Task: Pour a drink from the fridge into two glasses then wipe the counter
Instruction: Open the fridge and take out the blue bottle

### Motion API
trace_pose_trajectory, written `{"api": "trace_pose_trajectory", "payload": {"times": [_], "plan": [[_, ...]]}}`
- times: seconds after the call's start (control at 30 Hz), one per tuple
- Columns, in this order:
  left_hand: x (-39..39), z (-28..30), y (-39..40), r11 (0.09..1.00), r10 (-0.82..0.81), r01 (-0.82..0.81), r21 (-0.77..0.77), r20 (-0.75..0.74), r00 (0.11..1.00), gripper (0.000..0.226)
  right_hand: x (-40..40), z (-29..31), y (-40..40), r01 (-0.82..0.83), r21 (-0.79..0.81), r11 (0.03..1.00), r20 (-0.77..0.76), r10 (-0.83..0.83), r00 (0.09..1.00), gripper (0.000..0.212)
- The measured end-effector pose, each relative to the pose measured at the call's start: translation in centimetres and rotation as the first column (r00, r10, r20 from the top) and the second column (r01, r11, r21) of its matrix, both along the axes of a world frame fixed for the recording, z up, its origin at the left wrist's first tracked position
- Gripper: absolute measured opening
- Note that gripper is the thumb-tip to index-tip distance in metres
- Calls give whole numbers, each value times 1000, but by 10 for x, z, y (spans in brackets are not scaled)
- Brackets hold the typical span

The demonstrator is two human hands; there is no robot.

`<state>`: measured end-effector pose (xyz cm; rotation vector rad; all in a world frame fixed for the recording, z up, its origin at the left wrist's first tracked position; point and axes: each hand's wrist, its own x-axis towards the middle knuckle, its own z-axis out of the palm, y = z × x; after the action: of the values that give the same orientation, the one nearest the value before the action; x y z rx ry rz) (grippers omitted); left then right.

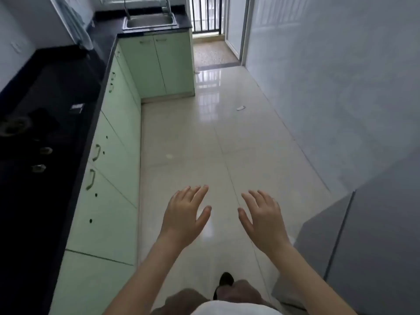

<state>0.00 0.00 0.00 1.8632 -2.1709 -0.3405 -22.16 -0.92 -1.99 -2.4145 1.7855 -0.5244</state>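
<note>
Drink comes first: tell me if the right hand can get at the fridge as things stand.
Probably yes. The right hand is open and empty, and the grey fridge stands close on its right, with nothing in between.

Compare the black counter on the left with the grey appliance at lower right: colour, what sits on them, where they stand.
The counter is black; the grey appliance is pale grey. The counter runs along the left wall to the sink and carries stove knobs; the appliance stands against the right wall, its front bare apart from one door seam. Both have smooth, flat surfaces, and neither the left hand nor the right hand touches them.
</note>
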Motion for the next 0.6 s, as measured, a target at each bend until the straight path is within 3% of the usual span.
{"api": "trace_pose_trajectory", "payload": {"times": [0.2,0.6], "plan": [[-13,14,-99,999,-40,40,-30,10,999,58,-14,10,-91,92,-10,996,45,-92,995,46],[12,-19,-317,973,-229,229,28,-13,973,61,15,-22,-271,233,-5,972,-5,-233,972,44]]}}
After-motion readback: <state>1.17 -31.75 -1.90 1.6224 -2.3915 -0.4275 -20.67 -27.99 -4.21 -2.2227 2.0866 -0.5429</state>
